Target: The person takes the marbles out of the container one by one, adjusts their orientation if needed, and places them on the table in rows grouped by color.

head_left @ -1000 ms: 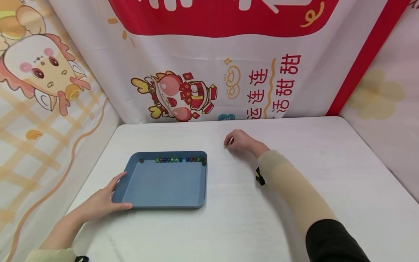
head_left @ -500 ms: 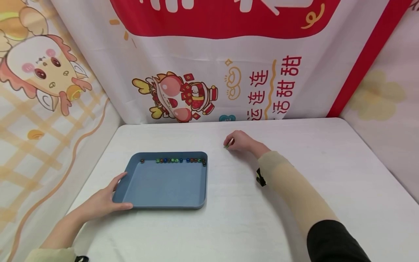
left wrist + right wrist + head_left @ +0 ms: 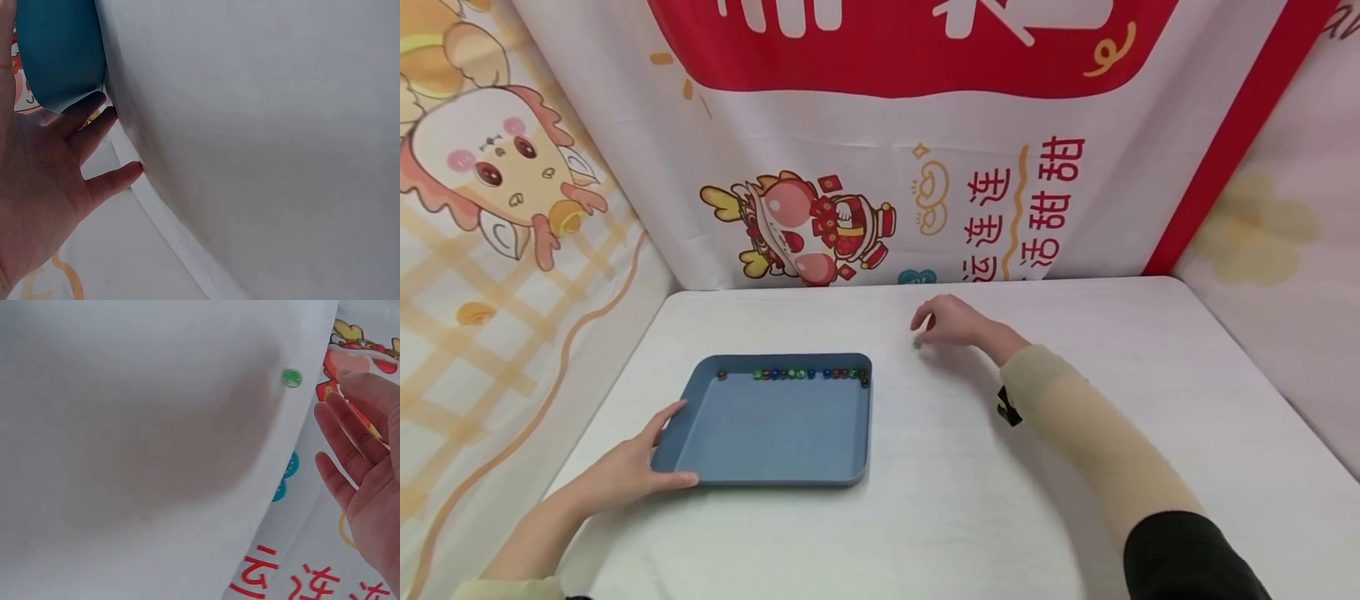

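A green marble (image 3: 292, 378) lies on the white table near its back edge. In the head view my right hand (image 3: 953, 321) is just above it, thumb and fingers parted. The right wrist view shows those fingers loosely extended and apart from the marble. At the left stands a blue-grey tray (image 3: 767, 433), with several coloured marbles (image 3: 784, 374) lined up along its back wall and one lone brown marble (image 3: 722, 375) near the back left corner. My left hand (image 3: 625, 473) spans the tray's front left corner, thumb along the front rim, straight fingers against the left side.
Behind the table (image 3: 1000, 500) hangs a white and red printed cloth (image 3: 850, 125) with cartoon figures. Patterned cloths (image 3: 512, 333) also close off the left and right sides.
My right thumb and fingers have parted from the green marble, which now shows on the table below them. The left hand stays at the tray; the head view has tilted slightly.
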The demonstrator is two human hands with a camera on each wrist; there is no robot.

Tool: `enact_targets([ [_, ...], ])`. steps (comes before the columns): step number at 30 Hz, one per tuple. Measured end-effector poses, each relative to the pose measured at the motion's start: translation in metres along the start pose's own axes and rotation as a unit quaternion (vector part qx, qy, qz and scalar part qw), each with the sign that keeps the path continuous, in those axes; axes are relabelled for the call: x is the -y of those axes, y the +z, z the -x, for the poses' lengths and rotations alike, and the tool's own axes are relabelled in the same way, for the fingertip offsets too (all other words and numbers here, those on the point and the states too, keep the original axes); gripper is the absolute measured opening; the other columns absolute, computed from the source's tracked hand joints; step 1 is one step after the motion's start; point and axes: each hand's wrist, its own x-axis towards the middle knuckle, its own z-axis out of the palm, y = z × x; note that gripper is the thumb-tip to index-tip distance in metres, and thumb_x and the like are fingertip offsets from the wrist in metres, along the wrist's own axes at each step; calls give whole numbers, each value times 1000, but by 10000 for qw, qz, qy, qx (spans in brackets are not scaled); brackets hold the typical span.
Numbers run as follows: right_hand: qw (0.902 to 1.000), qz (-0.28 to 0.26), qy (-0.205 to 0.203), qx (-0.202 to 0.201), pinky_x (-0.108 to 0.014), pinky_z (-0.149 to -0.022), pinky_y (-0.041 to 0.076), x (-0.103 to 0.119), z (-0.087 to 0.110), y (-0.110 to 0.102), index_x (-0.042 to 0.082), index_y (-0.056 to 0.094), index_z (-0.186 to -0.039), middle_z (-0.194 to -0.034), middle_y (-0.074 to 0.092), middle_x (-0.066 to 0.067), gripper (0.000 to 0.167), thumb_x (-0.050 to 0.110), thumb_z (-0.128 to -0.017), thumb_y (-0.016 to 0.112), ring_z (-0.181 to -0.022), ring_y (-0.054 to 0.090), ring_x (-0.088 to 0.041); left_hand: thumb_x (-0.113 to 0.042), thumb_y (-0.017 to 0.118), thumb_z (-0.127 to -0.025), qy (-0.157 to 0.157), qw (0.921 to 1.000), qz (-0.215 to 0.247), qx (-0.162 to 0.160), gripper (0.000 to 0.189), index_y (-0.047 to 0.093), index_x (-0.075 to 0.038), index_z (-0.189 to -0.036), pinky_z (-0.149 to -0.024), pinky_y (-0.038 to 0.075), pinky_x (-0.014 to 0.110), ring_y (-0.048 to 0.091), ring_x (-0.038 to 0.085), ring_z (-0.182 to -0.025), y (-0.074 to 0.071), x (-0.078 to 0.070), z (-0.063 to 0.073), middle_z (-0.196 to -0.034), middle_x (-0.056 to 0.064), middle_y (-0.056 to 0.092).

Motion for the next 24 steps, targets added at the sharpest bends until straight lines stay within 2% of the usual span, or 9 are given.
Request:
enact_targets([
  [4,9994,110,-333,4,-33,-79,48,13,3,-7,7,73,-107,-99,67,-2,22,16,-87,74,-88,60,-19,-48,79,-77,13,10000,22,7,114,5,-5,-154,-81,44,60,46,57,-116,0,1,-1,-131,48,38],
  [10,9976,281,-636,47,-31,-79,49,30,9,-14,14,73,-104,-102,68,-2,19,20,-87,76,-89,60,-16,-47,79,-78,28,10000,81,44,114,4,-6,-154,-81,45,60,48,57,-115,0,1,0,-130,48,38],
  [18,9963,376,-779,-2,-30,-78,49,48,15,-16,16,72,-106,-101,67,3,21,22,-86,76,-90,60,-15,-46,79,-78,69,9997,223,79,113,5,-6,-154,-83,44,60,49,55,-116,-1,0,0,-131,46,40],
  [24,9961,210,-851,98,-29,-78,50,60,13,-12,16,72,-107,-103,67,4,22,22,-86,76,-90,60,-14,-45,79,-79,114,9996,260,81,113,4,-6,-154,-83,44,60,50,54,-114,-2,1,1,-128,45,45],
])
